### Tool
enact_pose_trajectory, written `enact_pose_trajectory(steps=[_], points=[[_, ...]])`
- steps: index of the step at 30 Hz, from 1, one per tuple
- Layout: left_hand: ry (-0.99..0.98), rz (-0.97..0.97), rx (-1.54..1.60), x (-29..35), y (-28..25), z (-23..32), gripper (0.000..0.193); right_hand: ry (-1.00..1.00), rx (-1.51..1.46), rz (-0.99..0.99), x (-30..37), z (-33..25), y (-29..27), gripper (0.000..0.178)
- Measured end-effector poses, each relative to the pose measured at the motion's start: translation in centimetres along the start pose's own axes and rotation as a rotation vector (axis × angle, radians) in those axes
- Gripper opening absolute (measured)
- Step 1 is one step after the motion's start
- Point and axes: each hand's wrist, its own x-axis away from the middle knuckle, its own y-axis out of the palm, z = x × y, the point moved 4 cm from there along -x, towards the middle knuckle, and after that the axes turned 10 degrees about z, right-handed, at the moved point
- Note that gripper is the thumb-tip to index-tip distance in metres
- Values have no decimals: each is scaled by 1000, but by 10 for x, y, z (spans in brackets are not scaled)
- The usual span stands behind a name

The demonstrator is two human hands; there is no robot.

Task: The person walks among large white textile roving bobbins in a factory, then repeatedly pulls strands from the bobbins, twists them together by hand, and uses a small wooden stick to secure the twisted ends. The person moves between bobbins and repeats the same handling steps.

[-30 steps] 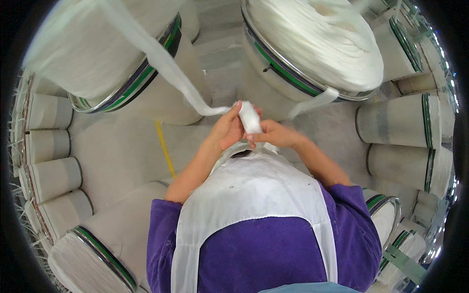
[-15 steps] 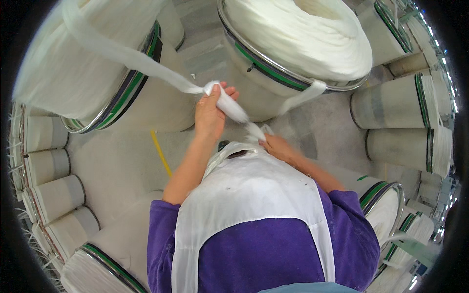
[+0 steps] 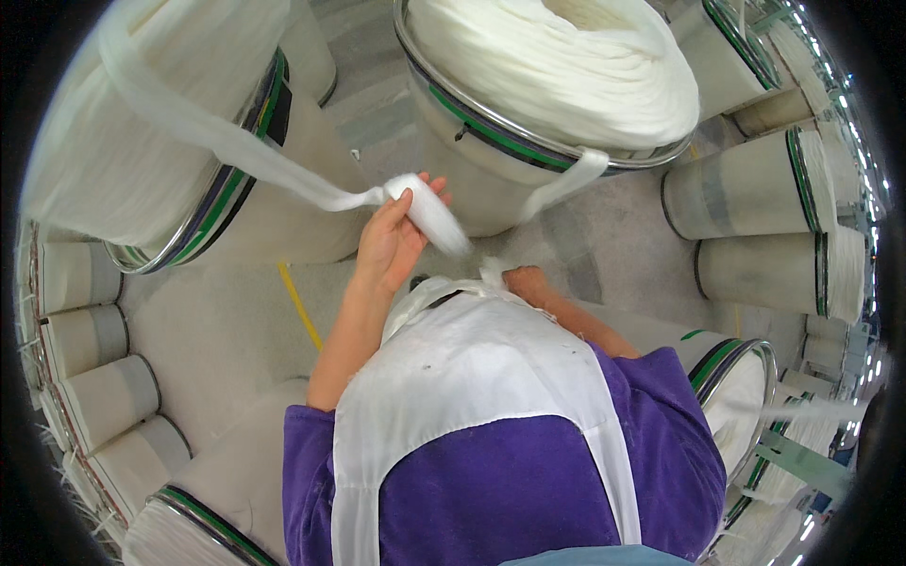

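Note:
A thick, soft white fibre sliver [image 3: 250,156] runs down from the large full can at upper left to my left hand [image 3: 385,247]. The left fingers and thumb are closed round its flattened, widened end [image 3: 429,215], whose frayed tip points down toward the right. At the upper edge of my white apron [image 3: 472,354], by its gaping pocket, is my closed right hand [image 3: 530,285]. A small white fibre tuft [image 3: 492,272] shows at its fingers, partly hidden by hand and cloth. The sliver end and the tuft are apart.
A big can [image 3: 491,179] heaped with coiled sliver stands ahead, a loose sliver end [image 3: 566,184] hanging over its rim. The upper-left can [image 3: 302,208] is close to my left arm. More cans [image 3: 746,189] line the right side, and smaller ones [image 3: 113,391] the left. A yellow line [image 3: 300,307] marks the floor.
The fibre stretched between my hands has parted. My right hand has drawn in to the apron's top edge with a tuft, while the left still holds the sliver, its fingers spread wider.

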Motion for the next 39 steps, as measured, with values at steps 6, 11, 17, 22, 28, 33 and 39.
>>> enact_pose_trajectory(steps=[6, 11, 17, 22, 28, 33, 39], points=[[3, 34, -33, 9, -13, -2, 39, -236, 28, 231, 39, -25, -111, 31], [-51, 4, -74, 10, -23, -13, 39, -140, 531, 457, 51, -34, -224, 31], [-72, -22, -81, 12, -30, -19, 40, -48, 276, 141, 34, -31, -277, 24], [-48, -51, -34, 16, -1, -13, 35, 35, -1235, 381, 45, -44, -315, 30], [58, -78, -89, 20, 60, 4, 40, 61, -1340, 420, 52, -71, -322, 27], [94, -65, -110, 18, 85, 10, 40, -221, -1428, 564, 57, -82, -318, 46], [105, -58, -149, 11, 82, 5, 36, -92, -1452, 692, 53, -73, -311, 43]])
